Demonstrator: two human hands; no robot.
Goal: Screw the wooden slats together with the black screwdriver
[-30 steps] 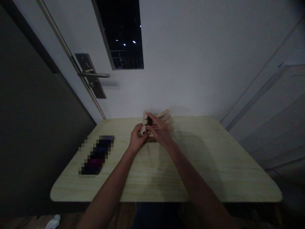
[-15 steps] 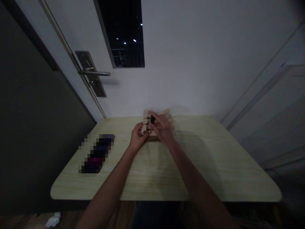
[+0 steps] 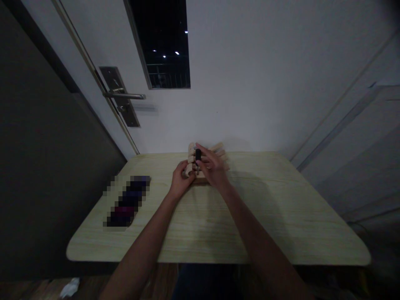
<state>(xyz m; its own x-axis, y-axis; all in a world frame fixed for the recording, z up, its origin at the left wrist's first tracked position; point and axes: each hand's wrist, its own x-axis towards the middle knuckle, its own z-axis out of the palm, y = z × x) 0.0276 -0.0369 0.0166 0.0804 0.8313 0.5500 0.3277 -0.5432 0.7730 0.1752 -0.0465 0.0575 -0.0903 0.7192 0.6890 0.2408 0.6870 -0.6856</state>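
Observation:
A pale wooden piece of several jointed parts [image 3: 191,159] rests at the back of the table, against the white door. My left hand [image 3: 180,179] is closed around its near left corner, thumb in front. My right hand [image 3: 215,166] pinches the black handle of a small screwdriver [image 3: 198,156], held nearly upright over the wooden piece. A thin metal shaft points down from the handle onto the wood; whether its tip sits in a screw is too small to tell. More wooden bars [image 3: 218,147] stick out to the right behind my right hand, partly hidden by it.
The light wood-grain table [image 3: 281,216] has rounded front corners. A blurred-out dark object [image 3: 128,202] lies at its left. Behind stands a white door [image 3: 243,83] with a metal handle [image 3: 125,96] and a dark window [image 3: 162,41]. White crumpled paper [image 3: 70,287] lies on the floor.
The black screwdriver handle has turned a little in my right hand's fingers, and its shaft now shows more plainly. My left hand and the wooden piece stay in place.

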